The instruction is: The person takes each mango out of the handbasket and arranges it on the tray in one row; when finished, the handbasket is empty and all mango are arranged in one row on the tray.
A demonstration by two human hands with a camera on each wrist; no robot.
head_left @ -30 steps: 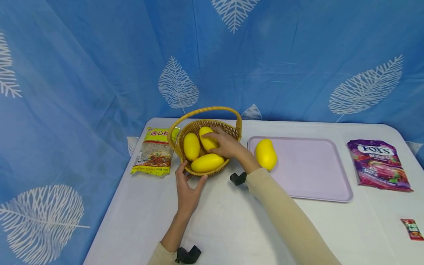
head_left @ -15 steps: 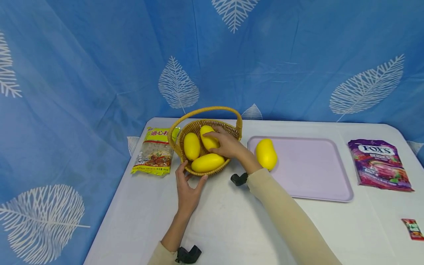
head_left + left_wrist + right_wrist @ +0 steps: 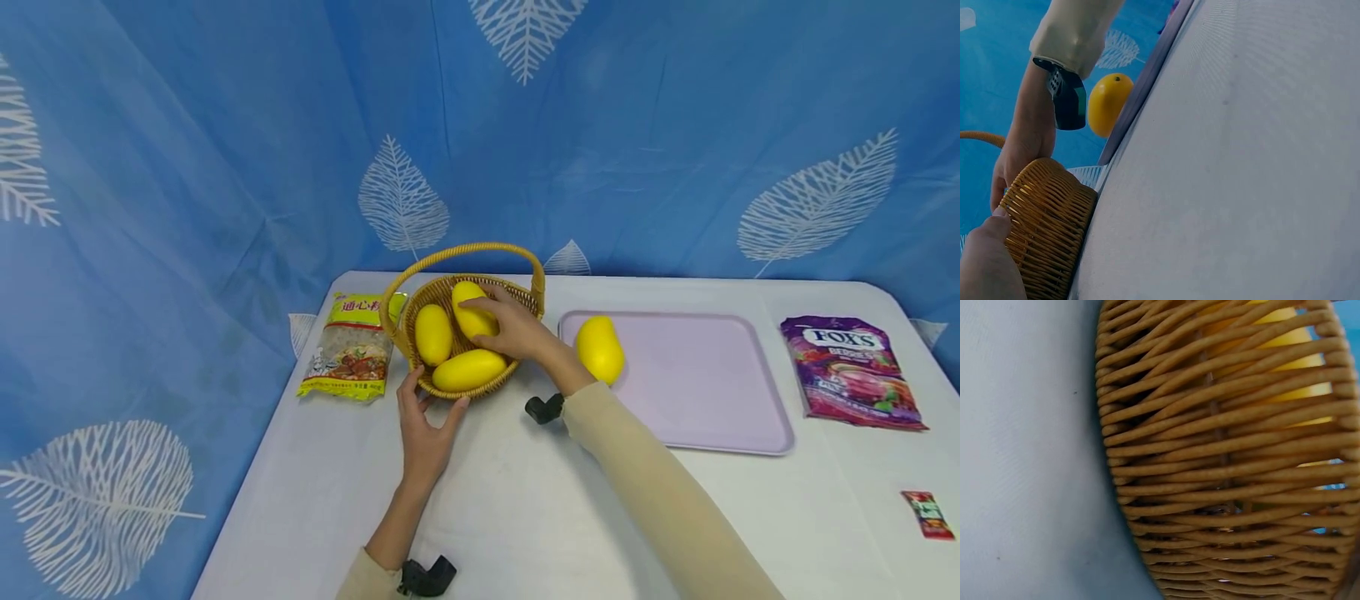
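A wicker basket (image 3: 528, 293) with a tall arched handle stands at the back left of the table. My left hand (image 3: 426, 437) holds its near rim, fingers and thumb spread against the wall; in the left wrist view the thumb (image 3: 994, 228) presses the weave. Reaching in from the right, my right hand (image 3: 517, 327) grips a yellow mango (image 3: 468, 302) by its side, partly covering it. Two more mangoes lie in the basket, one at the left (image 3: 433, 335) and one in front (image 3: 468, 370). The right wrist view shows mostly the basket wall (image 3: 1229, 456).
Right of the basket lies a lilac tray (image 3: 705, 375), with another mango (image 3: 599, 350) at its left end. A macaroni bag (image 3: 351, 346) is left of the basket. Farther right are a purple FOX'S candy bag (image 3: 855, 372) and a small red packet (image 3: 927, 514).
The mango in my right hand has risen slightly against the other mangoes. My left hand stays at the basket. The head view has shifted a little.
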